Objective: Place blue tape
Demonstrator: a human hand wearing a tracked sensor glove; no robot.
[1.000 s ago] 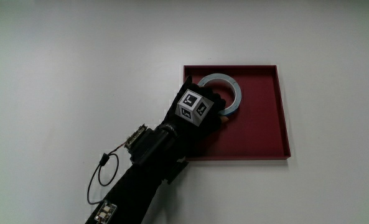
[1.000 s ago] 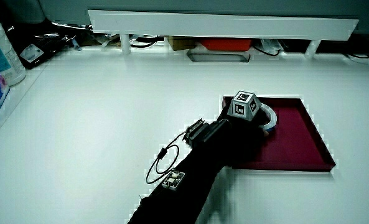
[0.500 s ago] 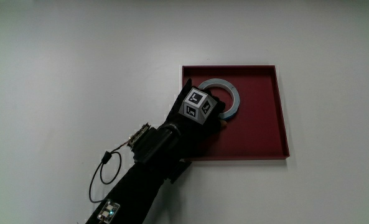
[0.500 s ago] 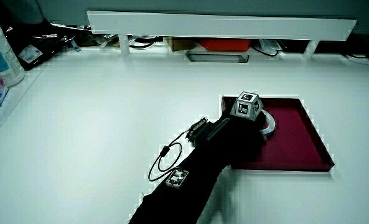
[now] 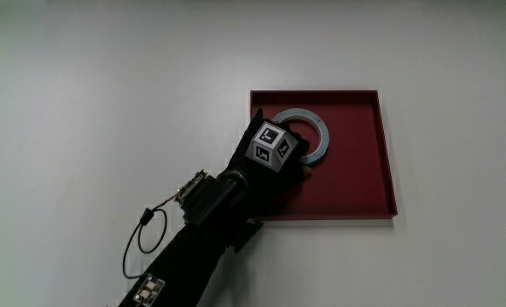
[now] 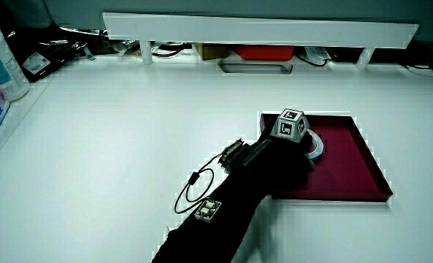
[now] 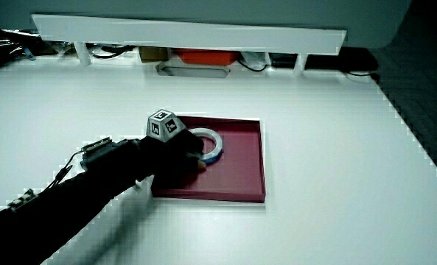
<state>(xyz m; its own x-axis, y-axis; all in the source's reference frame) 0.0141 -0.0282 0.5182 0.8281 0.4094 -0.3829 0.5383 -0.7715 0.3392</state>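
Tape [image 5: 312, 128]: one blue roll, lying flat inside one red tray [image 5: 363, 170], in the part of the tray farther from the person, its ring partly covered by the hand [image 5: 265, 158]. One gloved hand shows, with one patterned cube [image 5: 270, 143] on its back; it rests over the tray's edge and the roll's near side. Whether its fingers grip the roll or only rest on it cannot be told, since the glove hides them in the main view and in both side views [image 6: 289, 142] [image 7: 175, 151]. The tray sits on the white counter [image 5: 107, 102]. Against the picture from a second ago, the roll lies a little lower in the tray and flatter, and the hand has turned slightly; since half a second ago nothing has visibly shifted.
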